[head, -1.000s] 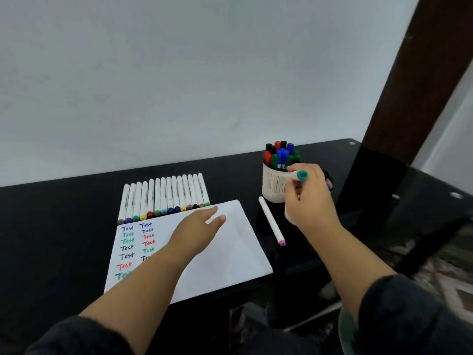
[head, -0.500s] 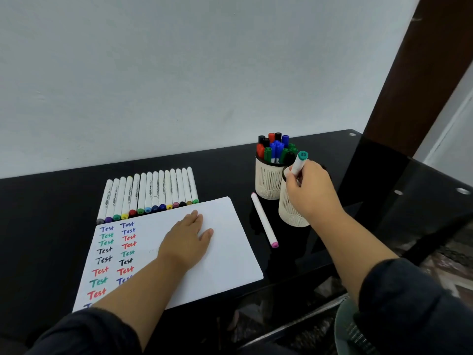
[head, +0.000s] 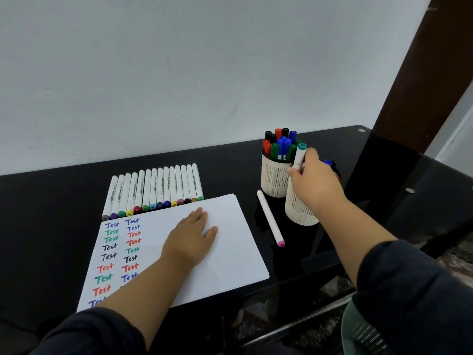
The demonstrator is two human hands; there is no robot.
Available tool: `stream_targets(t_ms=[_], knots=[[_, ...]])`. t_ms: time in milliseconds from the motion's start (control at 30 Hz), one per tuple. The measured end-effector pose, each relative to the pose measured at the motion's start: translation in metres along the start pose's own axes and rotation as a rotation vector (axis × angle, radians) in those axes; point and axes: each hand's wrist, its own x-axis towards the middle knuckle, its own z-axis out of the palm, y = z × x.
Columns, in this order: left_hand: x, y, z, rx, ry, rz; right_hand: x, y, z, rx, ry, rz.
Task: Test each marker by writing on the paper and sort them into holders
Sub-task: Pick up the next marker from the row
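My left hand (head: 191, 236) lies flat on the white paper (head: 230, 252), which carries two columns of coloured "Test" words at its left. My right hand (head: 313, 184) grips a white marker with a teal cap (head: 300, 155), held upright over the near cream holder (head: 298, 210). The far cream holder (head: 273, 179) is packed with red, black, blue and green markers. A row of several white markers (head: 153, 192) lies above the paper. One pink-tipped marker (head: 270, 218) lies loose between the paper and the holders.
The black glass table (head: 51, 213) ends at a front edge just below the paper. A white wall runs behind it and a dark brown post (head: 419, 80) rises at the right. A blue cap (head: 329, 163) peeks out behind my right hand.
My right hand with the teal-capped marker has stayed over the near holder, lowering slightly. My left hand has slid a little on the paper and lies flat. The view has shifted.
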Motion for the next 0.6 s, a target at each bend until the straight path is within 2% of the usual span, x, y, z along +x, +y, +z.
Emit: stream_targets(t_ms=[100,200,367,600], knots=[[0.001,0.0,0.001,0.002,-0.003,-0.009,0.003,-0.003,-0.001,-0.091,-0.04,0.025],[0.001,0.0,0.001,0.006,-0.001,-0.008,0.006,-0.003,-0.002,-0.065,-0.024,0.034],[0.002,-0.001,0.002,0.005,-0.007,-0.014,0.0,0.006,0.0,0.114,0.056,-0.063],[0.001,0.002,-0.002,0.031,-0.03,-0.008,-0.002,0.007,-0.008,0.012,0.042,-0.149]])
